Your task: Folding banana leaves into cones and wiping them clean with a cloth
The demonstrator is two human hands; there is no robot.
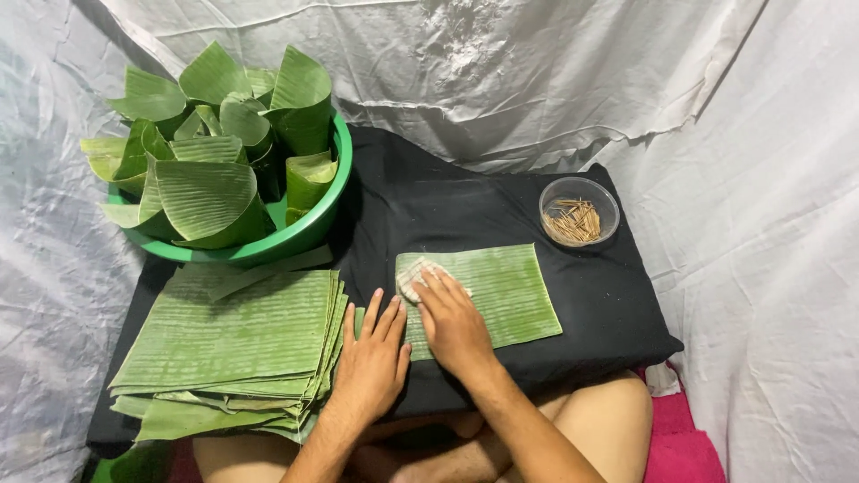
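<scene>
Rectangular green banana-leaf sheet [488, 293], flat on black cloth-covered bench [591, 304] right of the leaf stack [237, 344], steadied by flat, unclenched left hand [374, 358] while right hand [450, 317] presses a pale cloth wad [413, 274] on it.

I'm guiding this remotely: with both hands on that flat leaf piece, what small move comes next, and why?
Probably sweep the right hand with its whitish cloth rightward across the leaf piece. The cloth sits at the top-left corner, most of the surface lies to its right, and the left hand pins the left edge.
</scene>
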